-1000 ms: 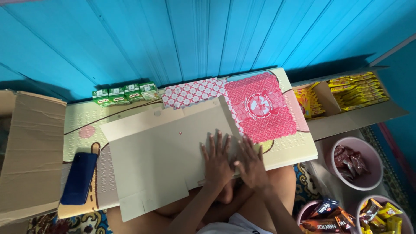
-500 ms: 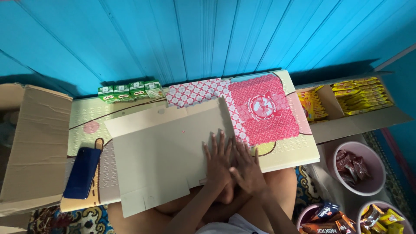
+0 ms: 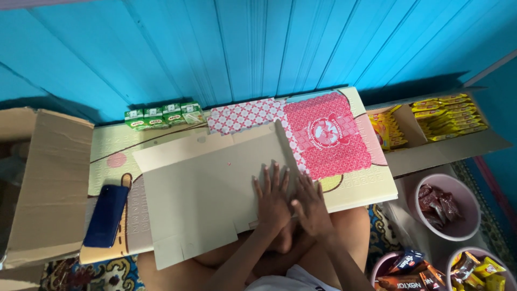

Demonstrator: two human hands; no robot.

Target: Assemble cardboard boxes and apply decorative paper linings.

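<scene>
Centrally, a flattened cardboard sheet (image 3: 215, 188) is pressed under the left hand (image 3: 273, 200) and right hand (image 3: 311, 207), both open and flat. Its red patterned panel (image 3: 326, 134) lies far right. Green drink cartons (image 3: 164, 115) are lined far left; a blue phone (image 3: 106, 215) is seen near left.

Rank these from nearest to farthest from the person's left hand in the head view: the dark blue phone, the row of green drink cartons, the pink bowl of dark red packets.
From the left hand:
1. Row of green drink cartons, up-left by the blue wall.
2. Dark blue phone, far left on the mat.
3. Pink bowl of dark red packets, far right, on the floor.
</scene>
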